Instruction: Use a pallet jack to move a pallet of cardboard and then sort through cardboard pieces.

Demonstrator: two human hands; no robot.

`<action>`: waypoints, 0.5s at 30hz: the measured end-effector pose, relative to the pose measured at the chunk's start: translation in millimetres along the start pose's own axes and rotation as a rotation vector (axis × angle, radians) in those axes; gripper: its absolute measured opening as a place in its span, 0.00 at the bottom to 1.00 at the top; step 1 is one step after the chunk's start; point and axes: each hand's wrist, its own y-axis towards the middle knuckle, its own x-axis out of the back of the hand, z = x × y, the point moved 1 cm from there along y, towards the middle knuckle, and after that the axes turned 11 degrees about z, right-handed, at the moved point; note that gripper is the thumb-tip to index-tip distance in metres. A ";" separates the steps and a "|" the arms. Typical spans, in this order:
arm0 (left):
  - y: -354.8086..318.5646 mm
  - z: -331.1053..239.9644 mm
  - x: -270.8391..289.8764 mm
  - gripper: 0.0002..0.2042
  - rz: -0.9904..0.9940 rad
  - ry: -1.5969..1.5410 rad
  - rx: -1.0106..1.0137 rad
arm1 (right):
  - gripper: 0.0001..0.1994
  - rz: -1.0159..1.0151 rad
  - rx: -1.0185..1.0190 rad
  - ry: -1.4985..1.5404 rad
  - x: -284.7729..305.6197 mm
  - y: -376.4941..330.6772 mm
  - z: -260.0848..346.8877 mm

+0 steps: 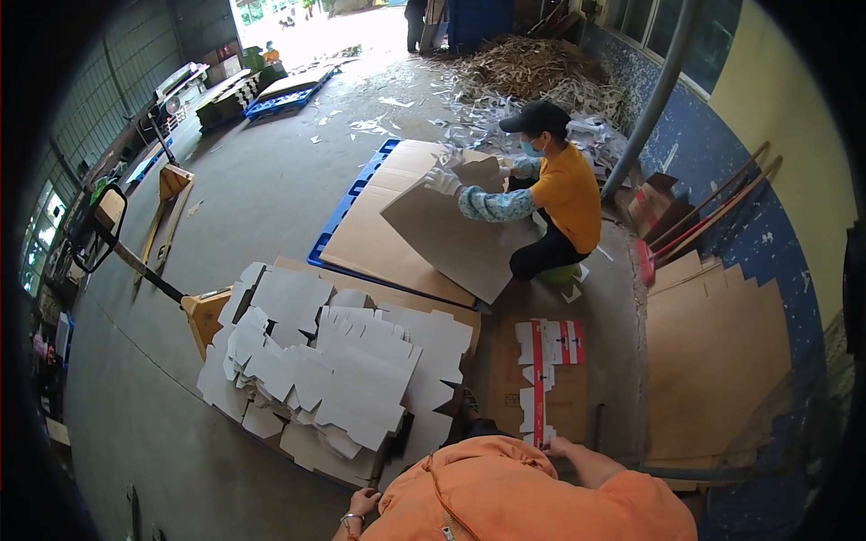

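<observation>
My right hand [557,446] holds the near end of a thin stack of die-cut carton blanks [541,370], white with red stripes, lying on brown cardboard on the floor. My left hand [363,501] hangs low beside my orange shirt, next to a big heap of white die-cut blanks [329,370] piled on a pallet; whether it holds anything is hidden. Ahead, a person in a yellow shirt and dark cap [550,189] crouches and handles a large brown cardboard sheet [451,236] on a stack over a blue pallet [343,216].
A yellow pallet jack [194,307] stands at the left of the white heap. Large brown cardboard sheets [713,361] lean against the blue wall at right, with red-handled tools [695,230]. Paper scraps [532,72] pile up at the far end. More pallets [280,95] lie near the doorway.
</observation>
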 end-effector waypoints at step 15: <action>19.2 -92.6 9.2 0.18 -0.009 -0.272 -0.315 | 0.17 -0.307 0.261 0.338 88.5 0.8 108.3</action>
